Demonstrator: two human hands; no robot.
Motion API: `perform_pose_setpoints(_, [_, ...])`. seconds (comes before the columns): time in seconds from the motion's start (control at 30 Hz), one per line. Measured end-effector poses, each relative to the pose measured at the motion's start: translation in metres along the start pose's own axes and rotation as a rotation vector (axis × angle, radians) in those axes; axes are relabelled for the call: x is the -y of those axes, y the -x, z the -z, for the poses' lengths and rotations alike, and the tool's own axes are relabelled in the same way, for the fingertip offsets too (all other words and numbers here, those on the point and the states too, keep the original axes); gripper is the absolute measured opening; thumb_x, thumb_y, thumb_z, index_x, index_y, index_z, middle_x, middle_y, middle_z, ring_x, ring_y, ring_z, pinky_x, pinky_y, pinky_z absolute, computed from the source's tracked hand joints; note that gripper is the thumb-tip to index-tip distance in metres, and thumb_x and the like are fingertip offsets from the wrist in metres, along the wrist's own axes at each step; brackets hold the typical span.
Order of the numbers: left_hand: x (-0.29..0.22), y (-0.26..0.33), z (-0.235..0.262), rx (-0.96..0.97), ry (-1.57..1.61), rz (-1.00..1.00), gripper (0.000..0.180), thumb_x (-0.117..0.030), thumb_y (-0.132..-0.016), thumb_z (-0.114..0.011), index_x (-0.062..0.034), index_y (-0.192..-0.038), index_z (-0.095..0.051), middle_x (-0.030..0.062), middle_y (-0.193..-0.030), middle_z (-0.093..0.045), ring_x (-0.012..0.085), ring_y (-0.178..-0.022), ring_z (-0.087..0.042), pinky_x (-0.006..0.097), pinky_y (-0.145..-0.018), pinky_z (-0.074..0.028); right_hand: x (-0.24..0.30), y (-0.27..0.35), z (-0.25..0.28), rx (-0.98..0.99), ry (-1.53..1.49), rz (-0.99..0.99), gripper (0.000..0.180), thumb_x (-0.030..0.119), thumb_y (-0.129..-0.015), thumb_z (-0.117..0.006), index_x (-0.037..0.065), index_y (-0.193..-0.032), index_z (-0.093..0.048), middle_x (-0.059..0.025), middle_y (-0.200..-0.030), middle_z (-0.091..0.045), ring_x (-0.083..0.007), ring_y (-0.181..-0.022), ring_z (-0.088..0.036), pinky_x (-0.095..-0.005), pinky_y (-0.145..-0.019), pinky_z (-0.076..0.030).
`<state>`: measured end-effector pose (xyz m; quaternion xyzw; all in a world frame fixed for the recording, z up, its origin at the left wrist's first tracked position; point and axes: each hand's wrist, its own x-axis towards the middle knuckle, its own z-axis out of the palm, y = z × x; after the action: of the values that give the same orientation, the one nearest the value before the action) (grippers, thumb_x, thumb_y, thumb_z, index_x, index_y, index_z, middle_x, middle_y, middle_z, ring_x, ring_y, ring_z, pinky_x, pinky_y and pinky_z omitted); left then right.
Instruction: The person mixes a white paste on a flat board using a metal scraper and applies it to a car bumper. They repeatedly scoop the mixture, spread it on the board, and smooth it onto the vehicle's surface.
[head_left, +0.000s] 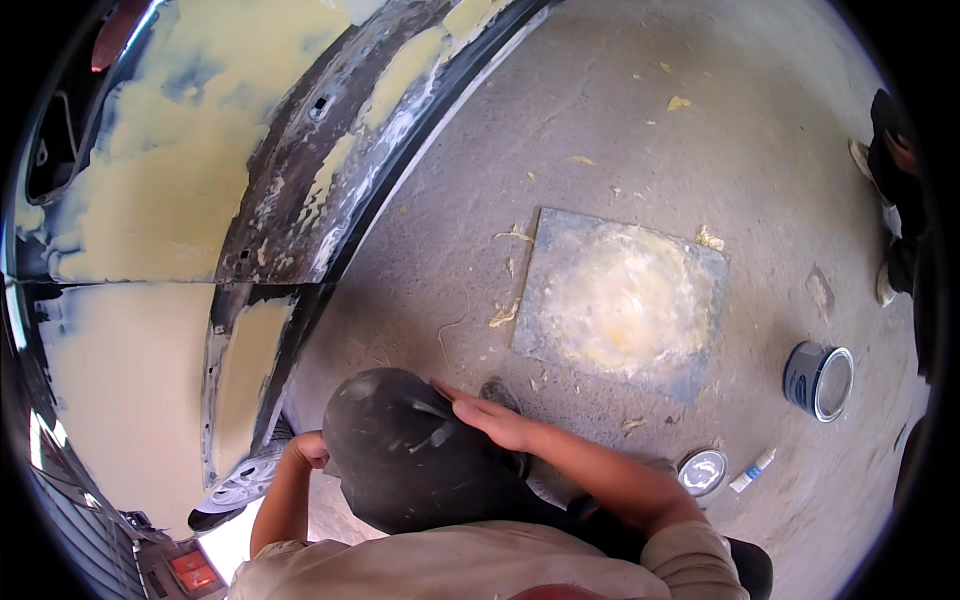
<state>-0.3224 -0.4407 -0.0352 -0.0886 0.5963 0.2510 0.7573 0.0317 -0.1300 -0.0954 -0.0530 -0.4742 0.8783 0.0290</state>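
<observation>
While the person crouches beside it, a car body panel [150, 200] coated in yellowish filler, bare dark metal showing in streaks, fills the left of the view, with a wheel hub [240, 485] low beneath it. Left hand [310, 450] sits just beside the panel's lower edge, partly hidden behind the raised knee in dark trousers [400, 460]; whether its fingers hold anything cannot be told. Right hand [490, 420] lies flat on that knee, fingers [455, 400] extended, close together and holding nothing. Beyond the knee, on the concrete floor [600, 120], lies a square mixing board [620, 300] smeared with pale filler, scraps of filler scattered about it. Farther right stand a round lid [703, 472], a small white tube [752, 470] and an open blue tin [818, 380]. Another person's shoes [885, 230] show at the right rim.
</observation>
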Motion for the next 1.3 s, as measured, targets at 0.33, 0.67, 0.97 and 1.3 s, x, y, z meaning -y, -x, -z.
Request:
perform_pose_setpoints(0.33, [-0.147,0.049,-0.148,-0.444,-0.534,-0.336,0.022,-0.006,-0.081,-0.062,0.0024,-0.100,-0.068,0.0040,-0.087,-0.068,0.0142,-0.078,-0.062,0.029,-0.071,-0.050,0.135,0.166,0.074,-0.095,0.513,-0.286,0.066,0.056,-0.094,-0.051,-0.001,-0.062,-0.058,-0.0099,-0.052,-0.044,-0.0179,-0.052,-0.041,-0.0401,-0.049,-0.037])
perform_pose_setpoints(0.67, [-0.243,0.066,-0.278,-1.216,-1.212,-0.650,0.058,-0.046,-0.100,-0.040,0.0062,-0.119,-0.059,0.0188,-0.123,-0.058,0.0311,-0.113,-0.051,0.035,-0.101,-0.035,0.283,0.451,0.134,-1.341,0.830,-0.122,0.068,0.023,-0.072,-0.078,0.001,-0.131,-0.052,-0.0116,-0.118,-0.059,-0.0229,-0.105,-0.058,-0.0333,-0.093,-0.047])
perform_pose_setpoints(0.97, [-0.297,-0.053,-0.335,-0.408,-0.850,-0.846,0.051,-0.018,-0.097,-0.049,-0.0111,-0.146,-0.037,-0.0067,-0.055,-0.039,0.0039,-0.039,-0.031,0.021,-0.037,-0.027,0.187,0.631,0.182,-2.102,0.671,-0.298,0.054,0.015,-0.079,-0.074,-0.004,-0.125,-0.052,-0.0126,-0.115,-0.060,-0.0226,-0.094,-0.063,-0.0305,-0.081,-0.054])
perform_pose_setpoints(1.3, [-0.258,-0.316,-0.303,-0.338,-1.242,-0.227,0.018,-0.025,-0.090,-0.055,-0.0102,-0.080,-0.052,0.0045,-0.052,-0.049,0.0161,-0.036,-0.044,0.032,-0.033,-0.034,0.022,0.675,0.251,-1.886,-0.516,0.865,0.044,0.015,-0.100,-0.042,-0.011,-0.134,-0.030,-0.0291,-0.128,-0.048,-0.0428,-0.110,-0.058,-0.0465,-0.094,-0.053])
